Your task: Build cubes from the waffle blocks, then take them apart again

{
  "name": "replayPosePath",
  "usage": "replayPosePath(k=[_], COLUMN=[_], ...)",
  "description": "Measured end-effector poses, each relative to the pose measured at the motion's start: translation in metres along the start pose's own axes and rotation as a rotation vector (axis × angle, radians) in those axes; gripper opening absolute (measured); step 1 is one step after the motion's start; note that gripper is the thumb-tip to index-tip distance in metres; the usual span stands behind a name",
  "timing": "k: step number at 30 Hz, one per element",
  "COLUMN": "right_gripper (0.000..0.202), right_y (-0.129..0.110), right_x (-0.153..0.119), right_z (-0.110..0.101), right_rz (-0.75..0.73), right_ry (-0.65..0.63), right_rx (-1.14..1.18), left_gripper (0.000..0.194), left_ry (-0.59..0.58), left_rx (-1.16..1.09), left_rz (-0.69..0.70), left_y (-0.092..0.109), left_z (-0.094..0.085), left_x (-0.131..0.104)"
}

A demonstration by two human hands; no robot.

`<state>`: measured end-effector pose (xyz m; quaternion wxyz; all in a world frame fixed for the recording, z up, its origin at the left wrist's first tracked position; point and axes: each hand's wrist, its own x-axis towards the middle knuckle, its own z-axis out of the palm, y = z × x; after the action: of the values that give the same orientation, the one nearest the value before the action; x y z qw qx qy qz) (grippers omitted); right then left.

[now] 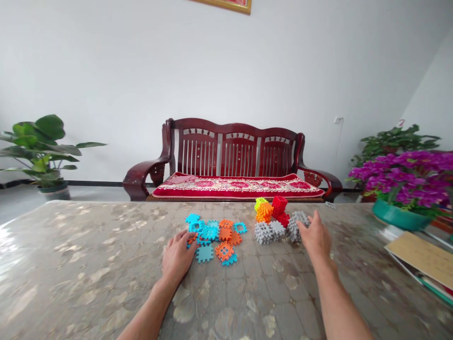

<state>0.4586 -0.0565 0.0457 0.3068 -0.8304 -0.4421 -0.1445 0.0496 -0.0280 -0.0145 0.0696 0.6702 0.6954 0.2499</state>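
Observation:
Blue puzzle-edged pieces (209, 233) and orange ones (224, 250) lie loosely overlapping near the middle of the table. My left hand (180, 252) rests at their left edge, its fingers apart and touching the nearest pieces. To the right are stacks of grey pieces (264, 233), with orange (264, 212), red (279, 206) and yellow-green (260, 203) stacks behind them. My right hand (316, 236) is beside the rightmost grey stack (295, 226), thumb and fingers spread at its right side.
A small grey piece (330, 205) lies near the table's far edge. At the right stand purple flowers in a green pot (399, 213), with a brown folder (423, 255) and papers in front. A wooden bench (237, 151) is beyond the table (116, 264).

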Motion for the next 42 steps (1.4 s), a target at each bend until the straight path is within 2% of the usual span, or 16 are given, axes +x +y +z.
replayPosePath(k=[4,7,10,12,17,20,24,26,29,33,39,42], right_gripper=[0.064,0.057,0.048,0.041,0.031,0.035,0.046,0.048,0.052,0.047,0.023,0.017], right_y=[0.000,-0.004,-0.016,-0.031,-0.080,-0.105,-0.120,-0.121,-0.121,-0.122,-0.124,-0.124], right_x=[0.000,-0.001,-0.007,-0.015,-0.053,-0.083,-0.118,-0.130,-0.138,-0.139,-0.138,-0.136], right_z=[0.001,0.002,0.003,0.004,0.009,0.018,0.041,0.050,0.057,0.052,0.037,0.034], right_rz=[-0.022,-0.078,-0.161,-0.242,-0.478,-0.581,-0.661,-0.701,-0.726,-0.768,-0.782,-0.760], right_ry=[0.004,0.110,0.206,0.204,0.071,-0.131,-0.338,-0.398,-0.417,-0.441,-0.425,-0.389], right_rx=[0.006,0.075,0.263,0.421,0.629,0.630,0.522,0.454,0.350,0.285,0.398,0.458], left_gripper=[0.035,0.034,0.034,0.034,0.033,0.033,0.033,0.033,0.032,0.029,0.025,0.025], left_ry=[-0.018,-0.018,-0.013,-0.006,0.002,0.006,0.010,0.012,0.016,0.008,0.003,0.011], left_rx=[-0.002,-0.009,-0.018,-0.024,-0.041,-0.045,-0.043,-0.045,-0.058,-0.079,-0.081,-0.057], left_rz=[-0.022,-0.029,-0.032,-0.032,-0.031,-0.025,-0.020,-0.012,-0.001,0.025,0.028,-0.011], left_y=[0.003,0.006,0.007,0.007,0.008,0.008,0.008,0.007,0.007,0.008,0.012,0.014], left_z=[-0.004,-0.006,-0.005,-0.005,-0.005,-0.006,-0.005,-0.004,-0.002,-0.002,-0.007,-0.009], left_x=[-0.001,-0.002,-0.003,-0.004,-0.005,-0.005,-0.005,-0.005,-0.005,-0.006,-0.008,-0.010])
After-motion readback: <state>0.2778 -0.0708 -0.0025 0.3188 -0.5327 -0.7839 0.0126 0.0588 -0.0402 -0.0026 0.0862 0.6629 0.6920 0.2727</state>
